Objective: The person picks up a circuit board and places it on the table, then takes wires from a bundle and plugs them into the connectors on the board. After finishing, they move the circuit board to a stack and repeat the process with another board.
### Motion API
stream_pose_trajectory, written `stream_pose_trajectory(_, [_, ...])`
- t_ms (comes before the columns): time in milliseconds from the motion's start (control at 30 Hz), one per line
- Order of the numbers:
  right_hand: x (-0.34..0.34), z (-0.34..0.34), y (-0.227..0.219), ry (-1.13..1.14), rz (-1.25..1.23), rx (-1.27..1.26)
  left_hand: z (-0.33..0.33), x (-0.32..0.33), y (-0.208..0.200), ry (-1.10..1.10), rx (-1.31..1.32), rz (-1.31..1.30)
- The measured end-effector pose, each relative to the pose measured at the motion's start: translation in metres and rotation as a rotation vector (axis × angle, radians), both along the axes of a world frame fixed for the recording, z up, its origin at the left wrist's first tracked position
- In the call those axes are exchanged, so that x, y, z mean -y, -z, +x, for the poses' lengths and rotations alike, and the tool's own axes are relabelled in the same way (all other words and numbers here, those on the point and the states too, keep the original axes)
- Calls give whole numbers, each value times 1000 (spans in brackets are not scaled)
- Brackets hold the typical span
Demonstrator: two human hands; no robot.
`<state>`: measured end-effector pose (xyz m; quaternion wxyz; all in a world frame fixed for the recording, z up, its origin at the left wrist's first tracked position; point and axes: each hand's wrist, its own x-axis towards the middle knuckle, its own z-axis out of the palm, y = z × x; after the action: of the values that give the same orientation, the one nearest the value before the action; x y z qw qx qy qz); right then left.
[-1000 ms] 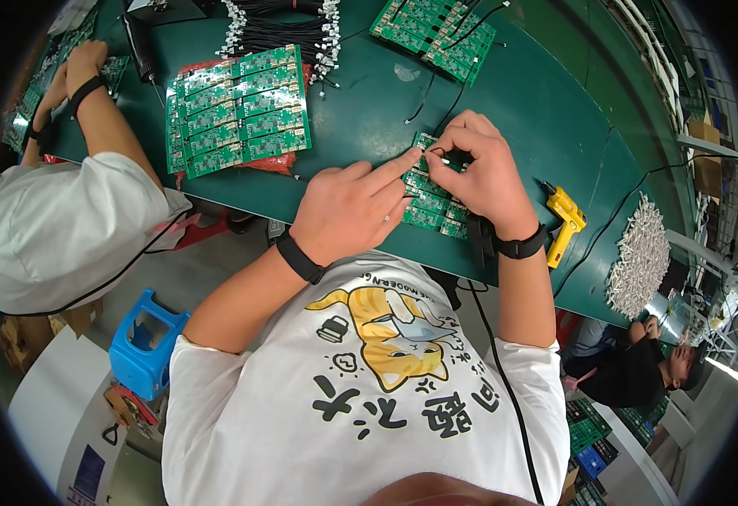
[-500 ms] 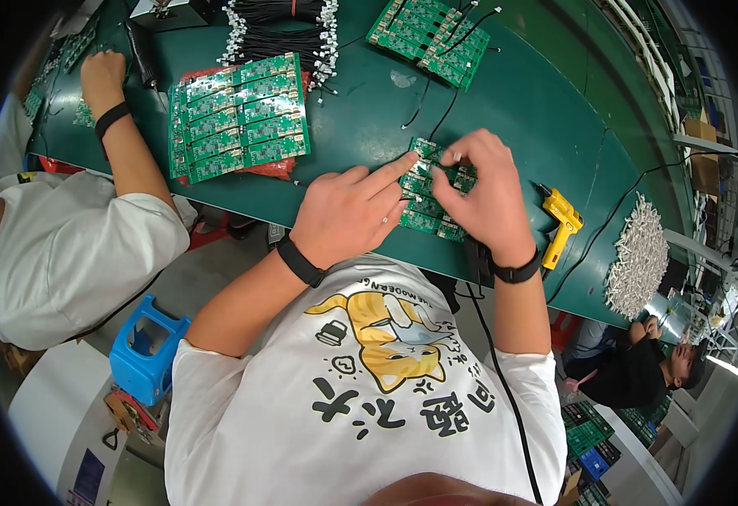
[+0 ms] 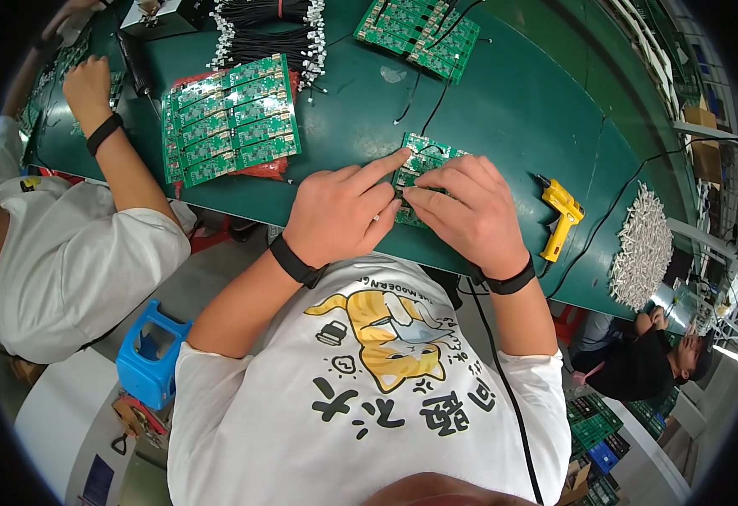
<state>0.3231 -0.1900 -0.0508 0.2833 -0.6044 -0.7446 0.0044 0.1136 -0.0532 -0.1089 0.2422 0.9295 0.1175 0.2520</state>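
Right by the near edge of the green bench [image 3: 504,143], a small panel of circuit boards [image 3: 428,150] lies flat, and both hands cover a good part of it. The left hand [image 3: 335,215] has its index fingertip on the upper left of the panel, other fingers curled; its thumb is out of sight, so can't tell if it's gripping anything. The right hand [image 3: 474,207] blocks most of the right side, thumb and fingertips bunched close over the boards. Whether they're pinched on something, honestly can't tell, the fingers hide it. Tiny parts on the panel are too small to make out too.

Around that it's pretty busy: a yellow glue gun [image 3: 561,215] sits just right of the right wrist, with a heap of small white pieces [image 3: 641,249] farther out. Up top, another board panel [image 3: 420,38] with black wires on it gets cut off by the frame edge, same for the bundle of black cables [image 3: 268,40]. A bigger stack of boards [image 3: 234,118] rests on red wrap [image 3: 269,170] to the left. Beyond it, a co-worker's arm [image 3: 133,169] reaches over the bench; whatever's under that hand is hard to see.
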Motion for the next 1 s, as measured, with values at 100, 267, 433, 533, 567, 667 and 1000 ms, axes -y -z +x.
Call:
stream_pose_trajectory(100, [-1,3,4,14,17,22,-4,-3,1,39,20,-54])
stream_pose_trajectory(267, [-2,14,4,119,48,36,-9,-9,-1,83,74,-245])
stream_pose_trajectory(433, [7,24,5,187,-42,-214,-9,-10,-6,77,55,-270])
stream_pose_trajectory(533, [5,15,15,221,-102,-373,-7,-8,-9,81,69,-240])
stream_pose_trajectory(567, [4,12,17,237,-132,-454,-5,-7,-9,74,93,-217])
stream_pose_trajectory(667, [-6,13,19,183,-164,-419,1,0,-3,37,94,-154])
stream_pose_trajectory(1000, [-13,14,9,137,-320,-342,2,2,3,-30,25,-68])
